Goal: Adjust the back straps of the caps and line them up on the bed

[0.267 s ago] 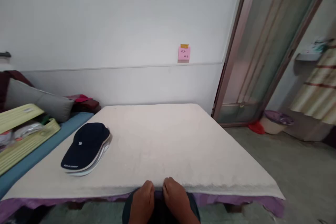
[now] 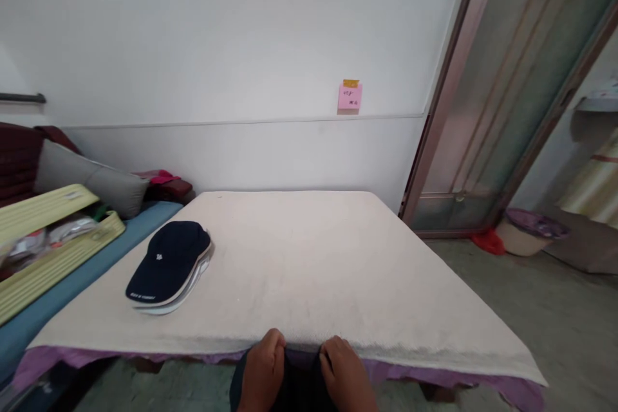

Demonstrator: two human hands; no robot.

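Note:
My left hand (image 2: 263,368) is closed in a loose fist and rests on a dark-clothed knee by the near edge of the white cover (image 2: 313,257). Beside it, with a gap between them, my right hand (image 2: 346,373) lies on the other knee, its fingers curled in. Nothing shows in either hand. A dark navy cap (image 2: 174,256) with a small white emblem and white lettering on its brim lies to the left on the cover, well away from both hands. Under it, pale brims (image 2: 167,309) of other headwear stick out; how many cannot be told.
Purple cloth (image 2: 519,389) hangs below the cover's near edge. On the left, a yellow slatted box (image 2: 58,257) with packets stands on a blue surface (image 2: 157,212), near a grey cushion (image 2: 91,174). A pink note (image 2: 349,96) is on the wall; a bin (image 2: 524,232) stands right.
The view has turned slightly left, so the cap and note sit further right in it. My right hand has moved right, widening the gap from my left hand.

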